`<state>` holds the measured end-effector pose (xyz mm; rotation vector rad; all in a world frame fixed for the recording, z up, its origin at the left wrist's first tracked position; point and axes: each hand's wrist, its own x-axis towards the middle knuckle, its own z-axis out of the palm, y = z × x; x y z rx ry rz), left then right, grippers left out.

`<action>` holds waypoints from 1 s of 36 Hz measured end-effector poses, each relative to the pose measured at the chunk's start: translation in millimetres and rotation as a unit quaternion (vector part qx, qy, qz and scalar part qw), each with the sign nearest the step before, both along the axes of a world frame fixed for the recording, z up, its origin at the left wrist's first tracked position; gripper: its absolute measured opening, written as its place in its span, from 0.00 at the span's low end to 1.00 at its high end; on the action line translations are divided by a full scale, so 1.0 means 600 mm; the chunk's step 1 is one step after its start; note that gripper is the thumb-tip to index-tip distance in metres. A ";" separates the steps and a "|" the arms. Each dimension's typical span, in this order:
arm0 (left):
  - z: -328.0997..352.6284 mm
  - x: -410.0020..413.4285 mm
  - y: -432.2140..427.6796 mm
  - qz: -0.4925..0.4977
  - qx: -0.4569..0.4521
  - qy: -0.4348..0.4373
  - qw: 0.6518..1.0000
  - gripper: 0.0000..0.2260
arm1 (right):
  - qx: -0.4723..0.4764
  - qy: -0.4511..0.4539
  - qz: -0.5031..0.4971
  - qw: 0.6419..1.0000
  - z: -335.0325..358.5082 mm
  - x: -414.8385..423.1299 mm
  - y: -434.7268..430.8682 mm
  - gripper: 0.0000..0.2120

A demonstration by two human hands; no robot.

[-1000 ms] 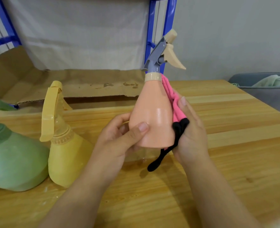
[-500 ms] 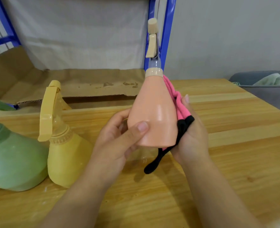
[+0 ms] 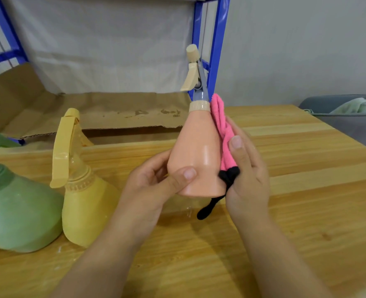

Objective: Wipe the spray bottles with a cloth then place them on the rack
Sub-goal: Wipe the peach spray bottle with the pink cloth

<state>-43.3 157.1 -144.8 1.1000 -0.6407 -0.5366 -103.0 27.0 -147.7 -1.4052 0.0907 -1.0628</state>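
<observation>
Since a second ago the peach spray bottle (image 3: pixel 196 151) has turned in the person's grip, so its cream trigger now points left rather than right, and the pink cloth (image 3: pixel 223 134) has climbed to the collar.

Head view: a person holds the smooth, glossy, cone-shaped plastic bottle upright above the middle of the wooden table (image 3: pixel 296 190), its base clear of the boards. The left hand (image 3: pixel 156 188) grasps the lower body, thumb across the front, fingers curled behind. The right hand (image 3: pixel 246 175) presses the soft pink cloth, edged in black with a black tail hanging below, flat against the bottle's right side, fingers extended along it. The bottle has a ribbed cream collar, a grey neck and a round cream nozzle cap. No brand, label or writing can be read on any bottle.

Near the table's left edge stand a translucent yellow spray bottle (image 3: pixel 85 201) and, touching it on the left, a frosted green spray bottle (image 3: pixel 18 211), both wide-based. Beyond the table's far edge, creased brown cardboard (image 3: pixel 113 112) lies on the blue metal rack (image 3: pixel 218 50), backed by white fabric. At the far right corner sits a grey bin (image 3: pixel 349 123) holding pale cloth.
</observation>
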 end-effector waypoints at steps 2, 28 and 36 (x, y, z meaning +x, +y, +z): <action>-0.002 0.001 -0.001 0.006 0.009 0.004 1.000 0.24 | -0.063 0.000 -0.021 0.998 -0.004 0.000 -0.003 0.16; 0.014 -0.006 -0.008 0.025 -0.065 -0.005 0.998 0.32 | -0.109 0.055 -0.039 0.992 -0.020 -0.003 0.020 0.36; 0.005 0.001 -0.001 0.116 -0.082 0.021 0.990 0.31 | -0.068 0.092 0.003 0.993 -0.010 -0.002 0.022 0.27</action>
